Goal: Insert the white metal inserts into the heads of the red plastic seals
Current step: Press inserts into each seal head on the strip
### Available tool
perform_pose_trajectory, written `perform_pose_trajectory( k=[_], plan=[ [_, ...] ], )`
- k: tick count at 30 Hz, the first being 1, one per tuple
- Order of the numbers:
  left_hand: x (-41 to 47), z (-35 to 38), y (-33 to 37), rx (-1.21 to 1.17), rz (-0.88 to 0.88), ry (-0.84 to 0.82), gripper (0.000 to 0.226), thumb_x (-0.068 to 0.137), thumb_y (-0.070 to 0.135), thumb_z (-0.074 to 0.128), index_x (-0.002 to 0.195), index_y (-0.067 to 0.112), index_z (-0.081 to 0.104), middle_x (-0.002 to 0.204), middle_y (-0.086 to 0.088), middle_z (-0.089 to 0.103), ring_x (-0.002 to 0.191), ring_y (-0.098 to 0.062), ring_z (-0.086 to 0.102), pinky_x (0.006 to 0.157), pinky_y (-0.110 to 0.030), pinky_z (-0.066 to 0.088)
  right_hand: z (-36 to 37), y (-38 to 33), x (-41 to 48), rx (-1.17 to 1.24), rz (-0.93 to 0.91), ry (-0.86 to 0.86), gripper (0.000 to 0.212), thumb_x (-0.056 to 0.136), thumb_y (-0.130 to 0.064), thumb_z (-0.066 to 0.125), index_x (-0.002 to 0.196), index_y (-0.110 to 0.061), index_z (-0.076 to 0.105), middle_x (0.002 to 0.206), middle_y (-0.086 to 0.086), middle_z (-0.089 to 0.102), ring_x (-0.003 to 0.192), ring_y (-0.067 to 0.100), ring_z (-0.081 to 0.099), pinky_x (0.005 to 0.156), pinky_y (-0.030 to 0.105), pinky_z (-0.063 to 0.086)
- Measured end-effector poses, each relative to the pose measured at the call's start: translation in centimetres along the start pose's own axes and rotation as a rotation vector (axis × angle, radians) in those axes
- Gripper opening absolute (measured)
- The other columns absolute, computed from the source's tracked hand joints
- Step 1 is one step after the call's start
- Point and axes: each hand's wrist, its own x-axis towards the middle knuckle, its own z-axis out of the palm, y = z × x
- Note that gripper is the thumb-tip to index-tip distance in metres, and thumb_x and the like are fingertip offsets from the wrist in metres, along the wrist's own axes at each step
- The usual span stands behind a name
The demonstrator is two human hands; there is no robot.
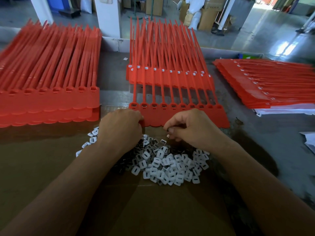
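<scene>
A strip of joined red seals (196, 114) lies flat in front of me, its row of empty square heads (173, 105) facing up. My left hand (121, 126) grips the strip's near left edge. My right hand (192, 128) hovers at the strip's near edge, fingers pinched on a small white insert (167, 135). A loose pile of white inserts (170, 167) spreads on the brown cardboard just under both hands.
A thick stack of red seals with empty heads (51, 99) sits at left. Seals with white inserts fitted lie behind the strip (167, 72) and in a stack at right (272, 82). Brown cardboard (42, 167) covers the near table. White paper (308, 140) lies at far right.
</scene>
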Motion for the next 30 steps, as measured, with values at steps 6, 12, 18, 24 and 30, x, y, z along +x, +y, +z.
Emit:
perform_pose_trajectory(
  k=[6,12,18,24,30],
  plan=[
    [0.0,0.0,0.1,-0.002,-0.003,0.006,0.033,0.089,0.016,0.039,0.11,0.024,0.064,0.115,0.005,0.063,0.1,-0.016,0.059,0.077,-0.027,0.043,-0.3,0.3,0.1,0.045,0.029,0.068,0.023,0.076,-0.006,0.072,0.07,-0.027,0.065,0.065,-0.008,0.067,0.055,0.001,0.064,0.055,0.01,0.049],
    [0.1,0.0,0.0,0.0,-0.006,-0.006,0.033,0.089,0.016,0.039,0.109,0.023,0.064,0.116,0.004,0.063,0.101,-0.017,0.059,0.079,-0.029,0.044,-1.8,1.6,0.7,0.006,0.048,0.243,0.02,0.077,-0.013,0.073,0.07,-0.03,0.064,0.069,-0.012,0.065,0.06,-0.007,0.06,0.058,0.006,0.048],
    [0.0,0.1,0.0,-0.008,-0.005,-0.006,0.033,0.089,0.016,0.039,0.109,0.022,0.065,0.115,0.004,0.064,0.102,-0.017,0.058,0.082,-0.03,0.045,-6.3,6.3,2.1,0.083,0.19,0.534,0.016,0.081,-0.001,0.064,0.084,-0.017,0.068,0.063,-0.003,0.062,0.046,0.0,0.055,0.051,0.011,0.047],
    [0.0,0.1,0.0,-0.001,-0.003,-0.008,0.033,0.088,0.015,0.039,0.108,0.022,0.065,0.115,0.004,0.063,0.102,-0.016,0.058,0.082,-0.03,0.044,-7.3,9.4,1.8,0.153,0.341,0.595,0.01,0.082,-0.005,0.063,0.084,-0.013,0.068,0.063,0.001,0.059,0.048,0.0,0.052,0.047,0.013,0.041],
    [0.0,0.0,0.0,-0.003,0.002,-0.011,0.033,0.088,0.014,0.04,0.109,0.021,0.065,0.115,0.004,0.064,0.103,-0.017,0.058,0.083,-0.031,0.045,-6.6,9.0,2.0,0.13,0.312,0.583,0.018,0.078,-0.005,0.069,0.09,-0.018,0.069,0.074,-0.006,0.062,0.064,-0.001,0.053,0.056,0.005,0.04]
  ],
)
